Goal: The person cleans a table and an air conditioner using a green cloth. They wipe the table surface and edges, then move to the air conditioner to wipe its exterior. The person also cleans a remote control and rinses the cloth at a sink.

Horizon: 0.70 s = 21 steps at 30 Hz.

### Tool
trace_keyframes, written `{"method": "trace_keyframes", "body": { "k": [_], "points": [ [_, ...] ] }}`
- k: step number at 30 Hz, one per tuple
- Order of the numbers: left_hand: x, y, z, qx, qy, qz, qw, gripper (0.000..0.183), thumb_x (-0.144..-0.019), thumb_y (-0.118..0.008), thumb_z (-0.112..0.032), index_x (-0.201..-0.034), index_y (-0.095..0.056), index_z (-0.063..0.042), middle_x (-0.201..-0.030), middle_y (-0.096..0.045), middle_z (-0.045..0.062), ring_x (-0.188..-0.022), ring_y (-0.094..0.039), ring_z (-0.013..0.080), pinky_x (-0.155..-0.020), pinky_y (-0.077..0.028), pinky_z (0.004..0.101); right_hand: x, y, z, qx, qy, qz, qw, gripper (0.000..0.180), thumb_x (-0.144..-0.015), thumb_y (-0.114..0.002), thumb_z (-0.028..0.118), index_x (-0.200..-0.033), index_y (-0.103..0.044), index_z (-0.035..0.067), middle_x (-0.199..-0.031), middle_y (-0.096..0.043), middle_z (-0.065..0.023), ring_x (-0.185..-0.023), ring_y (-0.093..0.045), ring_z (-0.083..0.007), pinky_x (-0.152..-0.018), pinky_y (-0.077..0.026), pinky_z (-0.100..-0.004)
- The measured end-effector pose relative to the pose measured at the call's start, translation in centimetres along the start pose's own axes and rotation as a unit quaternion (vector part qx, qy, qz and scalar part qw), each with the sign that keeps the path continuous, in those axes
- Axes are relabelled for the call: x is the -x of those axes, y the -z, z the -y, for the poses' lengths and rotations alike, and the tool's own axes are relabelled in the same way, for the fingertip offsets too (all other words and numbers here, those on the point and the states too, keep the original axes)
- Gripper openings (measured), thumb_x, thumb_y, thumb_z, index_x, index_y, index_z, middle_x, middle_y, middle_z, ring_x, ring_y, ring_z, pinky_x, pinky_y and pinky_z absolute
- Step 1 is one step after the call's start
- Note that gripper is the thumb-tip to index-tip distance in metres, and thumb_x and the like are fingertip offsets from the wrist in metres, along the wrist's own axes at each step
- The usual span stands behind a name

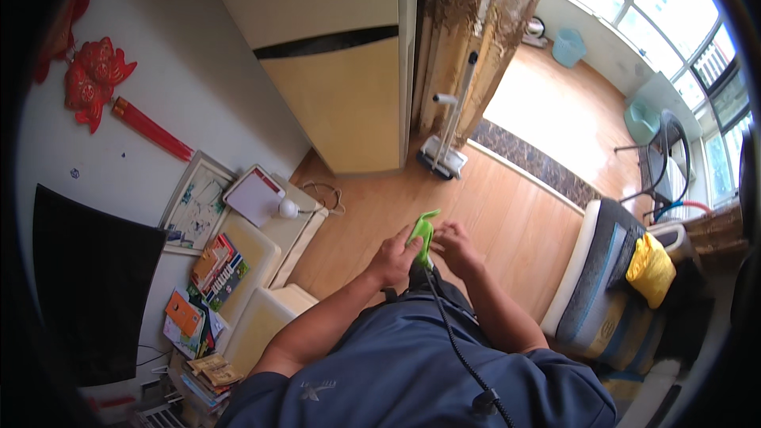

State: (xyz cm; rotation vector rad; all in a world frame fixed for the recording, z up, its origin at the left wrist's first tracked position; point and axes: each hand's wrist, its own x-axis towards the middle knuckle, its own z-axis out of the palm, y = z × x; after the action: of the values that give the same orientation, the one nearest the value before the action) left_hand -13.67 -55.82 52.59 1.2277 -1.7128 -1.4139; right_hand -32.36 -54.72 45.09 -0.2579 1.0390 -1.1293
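Observation:
My left hand (pixel 393 257) holds a bright green folded piece (pixel 422 232), perhaps cloth, in front of my waist. The thumb lies across its near side, and a narrow end of the green piece sticks up past the fingers. Just to the right is my right hand (pixel 456 248), its fingers bent beside the green piece; whether they touch or pinch it cannot be made out. A black braided cord (pixel 447 328) runs down my dark blue shirt to the waist, close below both hands.
A broom and dustpan (pixel 443 154) stand by the brown curtain (pixel 455 71). At the right is a sofa (pixel 600 285) with a yellow cushion (pixel 651 270). Low cabinets (pixel 252 261) on the left bear books (pixel 217 267) and a framed picture (pixel 199 202). A tall cabinet (pixel 351 101) rises ahead.

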Motion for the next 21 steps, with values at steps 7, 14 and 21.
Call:
{"method": "trace_keyframes", "body": {
  "k": [7,14,21],
  "points": [
    [-9.7,3.1,-3.6,-0.131,-0.153,0.132,0.971,0.039,-0.095,-0.053,-0.023,-0.127,-0.054,0.001,-0.127,-0.056,0.023,-0.118,-0.055,0.0365,-0.1,-0.044,0.0401,-8.4,-2.9,5.1,-0.005,-0.16,0.337,0.928,0.041,-0.098,-0.049,0.035,-0.13,-0.051,0.01,-0.125,-0.057,-0.0094,-0.112,-0.057,-0.0198,-0.091,-0.049,-0.0351],
    [-15.9,8.1,-6.9,-0.181,-0.141,-0.002,0.973,0.034,-0.09,-0.06,-0.019,-0.119,-0.061,-0.003,-0.124,-0.06,0.018,-0.112,-0.059,0.0344,-0.095,-0.047,0.0395,-17.8,-9.9,12.0,-0.149,-0.031,0.332,0.931,0.044,-0.099,-0.044,0.036,-0.131,-0.049,0.007,-0.127,-0.056,-0.0097,-0.118,-0.053,-0.0225,-0.102,-0.041,-0.0369],
    [-20.0,9.6,-7.9,-0.162,-0.199,0.078,0.963,0.035,-0.092,-0.059,-0.017,-0.122,-0.058,0.0,-0.125,-0.059,0.02,-0.114,-0.058,0.0354,-0.095,-0.048,0.0378,-18.1,-15.7,13.7,0.029,0.211,0.274,0.938,0.042,-0.098,-0.047,0.041,-0.125,-0.054,0.009,-0.126,-0.057,-0.0085,-0.118,-0.053,-0.0231,-0.1,-0.043,-0.0369]
  ]
}}
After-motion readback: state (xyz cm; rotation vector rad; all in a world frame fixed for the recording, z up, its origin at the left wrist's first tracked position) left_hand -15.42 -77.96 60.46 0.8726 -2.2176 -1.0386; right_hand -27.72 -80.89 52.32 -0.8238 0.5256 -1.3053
